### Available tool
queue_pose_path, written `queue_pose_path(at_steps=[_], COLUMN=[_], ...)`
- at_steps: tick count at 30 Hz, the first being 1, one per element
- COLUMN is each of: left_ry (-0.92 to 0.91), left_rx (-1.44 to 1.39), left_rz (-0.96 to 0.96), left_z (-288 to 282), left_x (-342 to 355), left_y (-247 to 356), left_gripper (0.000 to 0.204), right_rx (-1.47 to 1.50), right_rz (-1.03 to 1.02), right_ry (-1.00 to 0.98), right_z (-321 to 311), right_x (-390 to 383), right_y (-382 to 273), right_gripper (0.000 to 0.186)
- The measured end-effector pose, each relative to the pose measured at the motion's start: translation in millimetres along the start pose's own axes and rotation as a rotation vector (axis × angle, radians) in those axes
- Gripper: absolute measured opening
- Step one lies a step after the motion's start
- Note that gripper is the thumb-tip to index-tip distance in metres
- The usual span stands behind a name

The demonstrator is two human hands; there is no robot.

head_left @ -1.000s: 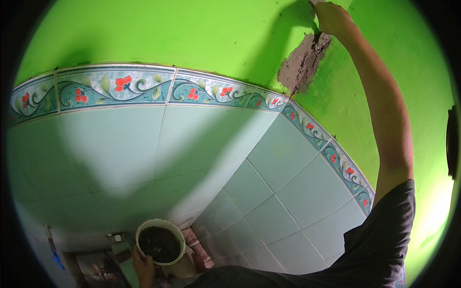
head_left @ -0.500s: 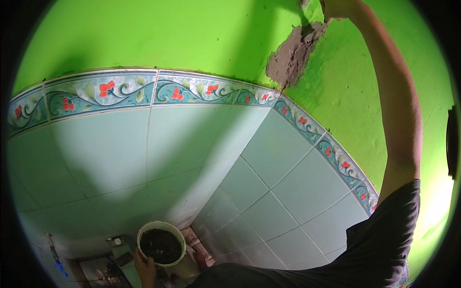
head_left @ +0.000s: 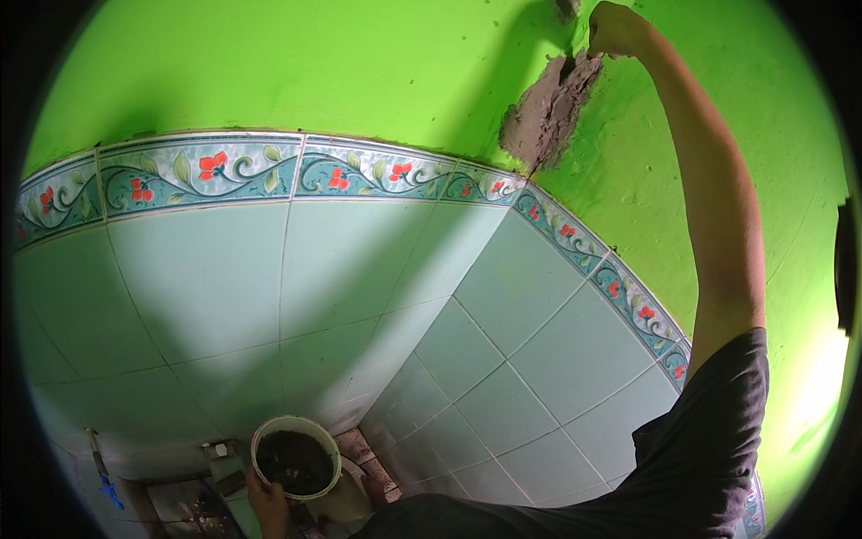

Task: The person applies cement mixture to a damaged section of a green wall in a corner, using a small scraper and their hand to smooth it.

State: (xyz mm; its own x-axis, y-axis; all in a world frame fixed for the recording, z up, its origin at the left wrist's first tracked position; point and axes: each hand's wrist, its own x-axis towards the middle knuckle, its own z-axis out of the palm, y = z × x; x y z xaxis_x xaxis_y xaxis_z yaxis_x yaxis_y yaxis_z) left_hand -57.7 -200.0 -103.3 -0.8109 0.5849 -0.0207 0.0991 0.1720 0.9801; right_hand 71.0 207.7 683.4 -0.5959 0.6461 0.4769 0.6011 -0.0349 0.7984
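Observation:
My right hand [head_left: 618,32] is raised high at the corner of the green wall, its fingers curled closed. Whatever it may grip is hidden by the hand itself. Right below the fingers, a rough patch of grey-brown mortar [head_left: 546,115] fills the corner down to the tile border, and a smaller dab of mortar [head_left: 567,9] sits higher up. Low in the view, my left hand [head_left: 267,503] grips the side of a pale round bucket [head_left: 334,442], thumb near the rim. Dark wet mortar [head_left: 294,463] lies inside the bucket.
A floral tile border [head_left: 215,171] runs along both walls above pale green tiles [head_left: 530,386]. At lower left are a tap with a blue handle [head_left: 109,492] and a small white item [head_left: 215,449] on a ledge. A dark object [head_left: 844,269] shows at the right edge.
My right hand has moved slightly down and left along the mortar in the corner. The bucket, with my left hand on it, has shifted a little left in view.

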Motion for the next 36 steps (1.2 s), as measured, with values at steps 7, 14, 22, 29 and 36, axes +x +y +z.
queue_pose_path(at_steps=[7, 14, 22, 29, 36], left_ry=[-0.030, -0.002, 0.000, -0.055, -0.032], left_rx=[0.030, 0.006, 0.067, -0.046, 0.006], left_rz=[-0.047, -0.057, 0.039, -0.085, -0.057], left_z=[1.5, 9.5, 6.3, 10.2, 5.6], left_x=[2.2, 4.3, 5.1, 5.5, 1.8], left_y=[-3.0, -5.2, -6.7, -4.4, 3.9], left_gripper=[0.054, 0.054, 0.056, 0.056, 0.056], right_rx=[0.259, 0.118, 0.349, 0.321, 0.240], right_rz=[0.151, 0.095, -0.067, -0.062, -0.064], right_ry=[-0.057, 0.180, 0.291, 0.325, 0.311], right_z=[-27.9, -25.3, 28.3, 39.1, 26.8], right_x=[-18.3, -66.1, -111.2, -114.8, -89.5], right_y=[34.2, 46.8, 20.6, 7.7, 16.0], right_gripper=[0.024, 0.019, 0.015, 0.011, 0.013])
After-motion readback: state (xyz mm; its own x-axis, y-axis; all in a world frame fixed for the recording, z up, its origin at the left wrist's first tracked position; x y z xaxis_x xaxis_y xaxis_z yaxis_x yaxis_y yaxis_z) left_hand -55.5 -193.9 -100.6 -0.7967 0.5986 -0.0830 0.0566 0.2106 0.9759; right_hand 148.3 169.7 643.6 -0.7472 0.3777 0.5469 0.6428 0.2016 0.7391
